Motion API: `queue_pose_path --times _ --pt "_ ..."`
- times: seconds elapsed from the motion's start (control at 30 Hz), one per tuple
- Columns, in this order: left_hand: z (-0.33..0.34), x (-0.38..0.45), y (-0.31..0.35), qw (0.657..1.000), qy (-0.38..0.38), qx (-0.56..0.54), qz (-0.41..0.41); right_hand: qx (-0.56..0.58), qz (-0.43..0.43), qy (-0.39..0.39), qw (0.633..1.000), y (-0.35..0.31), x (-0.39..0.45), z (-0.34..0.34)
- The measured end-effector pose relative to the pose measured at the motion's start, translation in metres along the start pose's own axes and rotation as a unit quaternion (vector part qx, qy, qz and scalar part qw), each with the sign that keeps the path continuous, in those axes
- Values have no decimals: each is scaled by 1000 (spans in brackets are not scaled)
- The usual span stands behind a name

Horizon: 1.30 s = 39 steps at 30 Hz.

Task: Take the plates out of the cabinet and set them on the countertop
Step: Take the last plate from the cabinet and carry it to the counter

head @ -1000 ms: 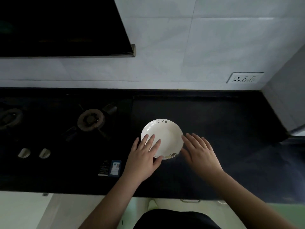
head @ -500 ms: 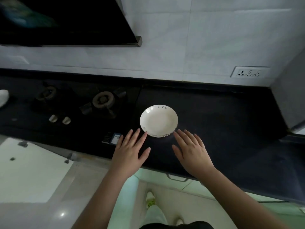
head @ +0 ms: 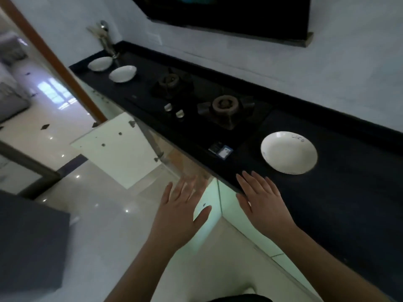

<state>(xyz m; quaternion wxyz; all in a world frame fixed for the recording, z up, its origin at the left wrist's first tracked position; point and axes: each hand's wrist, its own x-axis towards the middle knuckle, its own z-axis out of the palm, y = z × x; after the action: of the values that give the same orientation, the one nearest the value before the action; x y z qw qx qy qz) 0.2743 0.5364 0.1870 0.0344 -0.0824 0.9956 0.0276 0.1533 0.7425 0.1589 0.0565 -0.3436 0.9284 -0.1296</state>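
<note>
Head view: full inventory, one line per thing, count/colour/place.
plates: 3, white; one right of the stove near the hands, two at the far left end of the countertop
countertop: 1, black, along the wall
burners: 2, dark, set in the stove between the plates; second one farther left
knobs: 2, silver, stove front
sticker: 1, blue and white, stove front edge
cabinet door: 1, white, swung open below the countertop
utensil holder: 1, metal, far left corner
hood: 1, black, on the wall above
left hand: open, over the floor by the counter edge
right hand: open, over the counter edge
</note>
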Motion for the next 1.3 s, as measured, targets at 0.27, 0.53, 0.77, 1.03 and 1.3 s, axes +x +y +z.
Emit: queue_pose_path --times 0.27,0.53,0.77,1.03,1.3 --pt "-6 -132 -95 982 20 -11 -187 -22 -188 -23 982 -154 23 12" --pt "4 -295 -176 940 47 -33 -337 -10 -304 -26 952 -323 -22 55" --pt "14 -421 -222 903 48 -21 -426 -38 -409 -76 909 -427 -54 91" --pt "30 -462 -258 869 64 -58 -488 -60 -449 -87 887 -485 -43 113" --pt "53 -413 -321 878 39 -82 -470 -61 -423 -123 896 -498 32 157"
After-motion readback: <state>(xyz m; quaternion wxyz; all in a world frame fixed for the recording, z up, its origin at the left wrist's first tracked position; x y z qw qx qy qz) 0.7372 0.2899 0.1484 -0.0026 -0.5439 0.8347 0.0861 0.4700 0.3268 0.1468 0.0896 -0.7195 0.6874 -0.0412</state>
